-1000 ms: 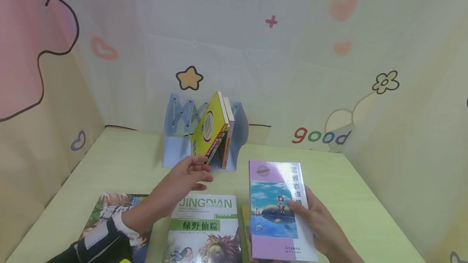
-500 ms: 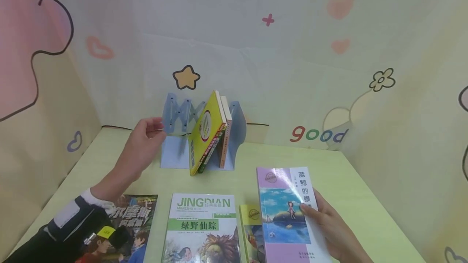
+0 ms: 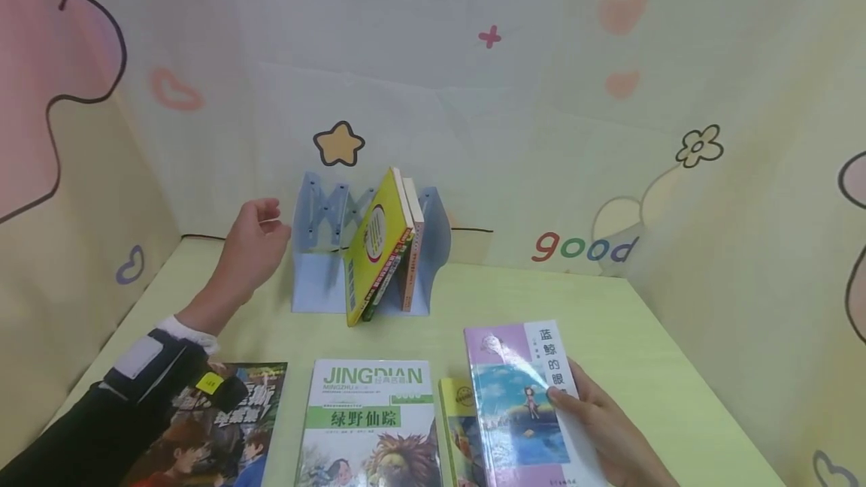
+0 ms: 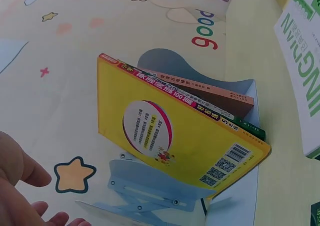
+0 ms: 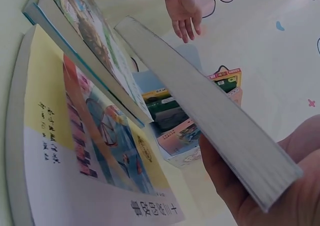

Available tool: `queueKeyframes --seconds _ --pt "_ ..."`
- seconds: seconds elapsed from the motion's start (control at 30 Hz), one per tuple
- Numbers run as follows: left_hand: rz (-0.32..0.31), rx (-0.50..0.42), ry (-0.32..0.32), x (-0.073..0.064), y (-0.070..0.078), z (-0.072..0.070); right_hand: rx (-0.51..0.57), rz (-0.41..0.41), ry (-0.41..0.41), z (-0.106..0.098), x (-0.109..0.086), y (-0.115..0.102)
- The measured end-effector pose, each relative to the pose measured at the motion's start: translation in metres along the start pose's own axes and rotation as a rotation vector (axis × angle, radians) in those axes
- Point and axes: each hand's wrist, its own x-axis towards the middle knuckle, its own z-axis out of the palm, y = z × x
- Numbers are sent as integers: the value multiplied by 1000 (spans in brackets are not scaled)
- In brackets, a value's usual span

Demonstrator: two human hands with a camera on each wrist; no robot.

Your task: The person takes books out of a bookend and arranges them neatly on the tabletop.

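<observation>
My right hand (image 3: 602, 419) grips a purple and white paperback book (image 3: 517, 404) by its right edge, thumb on the cover; its page edge (image 5: 210, 116) crosses the right wrist view. My left hand (image 3: 253, 250) hovers just left of a blue expandable book rack (image 3: 440, 239), fingers loosely bent and holding nothing. In the left wrist view that hand (image 4: 20, 186) appears at the lower left, apart from the rack. A yellow book (image 3: 379, 246) leans tilted in the rack, with a green-spined book (image 4: 252, 128) against it and a pinkish-brown-spined book (image 3: 413, 261) more upright behind.
Along the table's (image 3: 541, 295) front lie a dark comic-style book (image 3: 257, 412), a white and green JINGDIAN book (image 3: 368, 415) and a yellow-covered book (image 3: 460, 427), partly hidden under the held one. A patterned curtain (image 3: 528, 134) hangs behind.
My left hand has gone from before the leaning yellow book to the rack's left end, then slightly away from it. My right hand has lowered the paperback a little.
</observation>
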Motion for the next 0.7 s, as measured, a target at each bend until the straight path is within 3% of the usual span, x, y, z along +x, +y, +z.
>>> queueKeyframes --seconds 0.27,0.7 --pt "-45 20 -5 12 -4 3 33 43 -40 1 -1 9" --pt "-80 69 -22 29 -12 10 -32 95 -29 8 0 23"
